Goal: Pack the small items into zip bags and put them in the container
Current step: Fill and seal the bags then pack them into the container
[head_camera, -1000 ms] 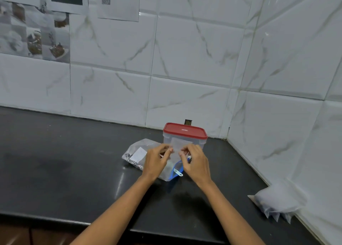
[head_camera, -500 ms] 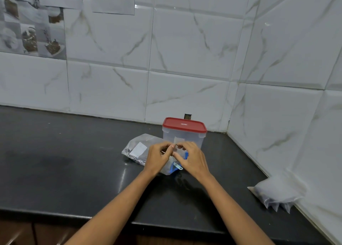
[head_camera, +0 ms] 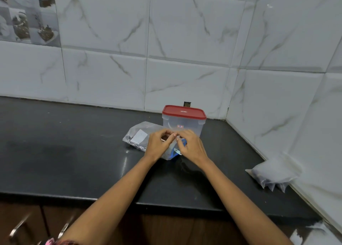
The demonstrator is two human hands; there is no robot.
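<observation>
A clear plastic container [head_camera: 192, 129] with a red lid [head_camera: 183, 112] stands shut on the black counter, near the back corner. In front of it, my left hand [head_camera: 159, 144] and my right hand [head_camera: 191, 146] pinch the top edge of a small clear zip bag [head_camera: 169, 153], fingertips nearly touching. A blue item [head_camera: 173, 153] with a white tag shows inside or against the bag, below my right hand. Behind my left hand lies a larger clear packet [head_camera: 137, 136] with a white label and dark small items inside.
A stack of clear bags [head_camera: 272, 174] leans against the right wall. Tiled walls close the back and right sides. The black counter [head_camera: 74, 152] stretches left. Its front edge sits above wooden cabinet doors [head_camera: 27, 226] with metal handles.
My hands have drawn closer together on the bag's top edge and lowered slightly. The camera view has tilted down a little.
</observation>
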